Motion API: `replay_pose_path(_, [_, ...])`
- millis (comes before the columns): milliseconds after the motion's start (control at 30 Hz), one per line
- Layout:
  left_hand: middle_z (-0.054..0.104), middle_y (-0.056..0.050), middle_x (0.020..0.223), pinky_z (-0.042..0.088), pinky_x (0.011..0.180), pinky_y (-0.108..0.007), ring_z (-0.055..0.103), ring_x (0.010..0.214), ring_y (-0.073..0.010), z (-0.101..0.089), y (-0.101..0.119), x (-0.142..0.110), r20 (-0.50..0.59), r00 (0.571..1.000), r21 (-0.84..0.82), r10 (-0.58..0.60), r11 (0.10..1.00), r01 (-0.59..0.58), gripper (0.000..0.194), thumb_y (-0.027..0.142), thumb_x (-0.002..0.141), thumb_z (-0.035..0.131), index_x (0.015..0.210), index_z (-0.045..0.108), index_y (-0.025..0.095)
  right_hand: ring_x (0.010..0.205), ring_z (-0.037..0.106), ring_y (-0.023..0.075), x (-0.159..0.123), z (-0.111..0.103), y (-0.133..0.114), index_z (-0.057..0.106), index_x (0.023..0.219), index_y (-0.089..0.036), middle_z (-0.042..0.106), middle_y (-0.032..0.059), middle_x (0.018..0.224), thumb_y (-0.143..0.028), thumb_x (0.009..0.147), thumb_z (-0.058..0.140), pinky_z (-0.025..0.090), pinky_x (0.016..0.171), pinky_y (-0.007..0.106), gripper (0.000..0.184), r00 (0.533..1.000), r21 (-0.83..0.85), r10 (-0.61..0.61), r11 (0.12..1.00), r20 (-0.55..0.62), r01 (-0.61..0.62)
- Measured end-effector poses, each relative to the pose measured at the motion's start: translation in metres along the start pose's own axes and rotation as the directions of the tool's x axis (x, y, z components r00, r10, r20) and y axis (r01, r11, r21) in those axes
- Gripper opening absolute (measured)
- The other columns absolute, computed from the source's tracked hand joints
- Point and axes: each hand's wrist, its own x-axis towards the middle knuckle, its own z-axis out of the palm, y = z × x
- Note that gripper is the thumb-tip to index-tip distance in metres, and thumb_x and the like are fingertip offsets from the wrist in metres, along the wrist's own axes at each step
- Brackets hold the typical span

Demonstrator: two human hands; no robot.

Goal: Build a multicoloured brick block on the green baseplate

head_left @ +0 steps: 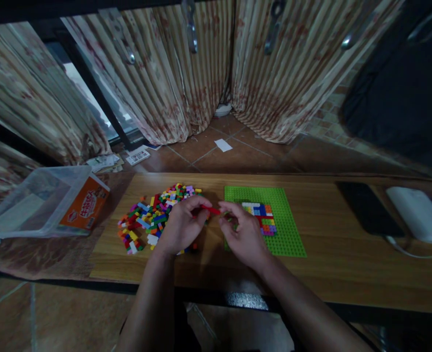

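Note:
My left hand (182, 226) and my right hand (242, 235) meet over the wooden tabletop (326, 254), both pinching a thin red brick (210, 210) held level between them. The left hand sits at the right edge of a pile of small coloured bricks (153, 215). The right hand covers the left edge of a green baseplate (285, 220), which carries a small patch of mixed-colour bricks (264, 215) pressed onto it.
A clear plastic tub (36, 200) with an orange label lies at the left on a patterned cloth. A black phone (370, 208) and a white device (417, 212) with a cable lie at the right. Curtains and a tiled floor are beyond the table.

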Motion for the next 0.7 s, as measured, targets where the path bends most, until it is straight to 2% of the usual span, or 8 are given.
replay_pose_path(200, [0.068,-0.002,0.089,0.049,0.075,-0.025,0.063,0.082,-0.015,0.017,0.002,0.001,0.072,0.997,-0.033,0.005,0.999,-0.003,0.014,0.019,0.086,0.053,0.094,0.064,0.017,0.084,0.064,0.0175,0.004,-0.012,0.003,0.067,0.095,-0.022,0.069,0.0048,0.091,-0.018,0.088,0.053,0.05,0.076,0.03,0.016,0.999,-0.05,-0.044,0.998,0.008,0.045])
replay_pose_path(400, [0.068,-0.003,0.093,0.049,0.079,-0.025,0.064,0.086,-0.0151,0.047,0.005,0.001,0.02,0.999,-0.037,0.029,0.999,-0.029,0.016,0.016,0.088,0.052,0.098,0.065,0.016,0.089,0.065,0.0174,0.004,-0.039,0.019,0.069,0.093,-0.022,0.07,0.0038,0.095,-0.015,0.087,0.053,0.049,0.082,0.033,0.018,0.999,-0.09,0.007,0.996,0.045,-0.003])
replay_pose_path(567, [0.069,-0.003,0.093,0.049,0.077,-0.025,0.065,0.084,-0.015,0.073,0.008,0.001,-0.008,0.999,0.102,0.038,0.994,-0.037,0.019,0.013,0.089,0.051,0.1,0.065,0.018,0.094,0.065,0.019,-0.002,-0.057,0.037,0.07,0.095,-0.022,0.071,0.0047,0.1,-0.019,0.087,0.053,0.05,0.086,0.035,0.018,1.0,-0.16,-0.011,0.987,-0.002,0.01])
replay_pose_path(700, [0.07,-0.002,0.091,0.05,0.076,-0.026,0.065,0.08,-0.0155,0.085,0.012,0.006,-0.013,0.999,0.223,0.029,0.974,-0.025,0.017,0.013,0.09,0.052,0.097,0.066,0.019,0.091,0.066,0.0187,-0.003,-0.063,0.042,0.07,0.094,-0.022,0.071,0.0047,0.098,-0.02,0.087,0.052,0.051,0.084,0.035,0.019,1.0,-0.201,-0.009,0.98,-0.013,0.007])
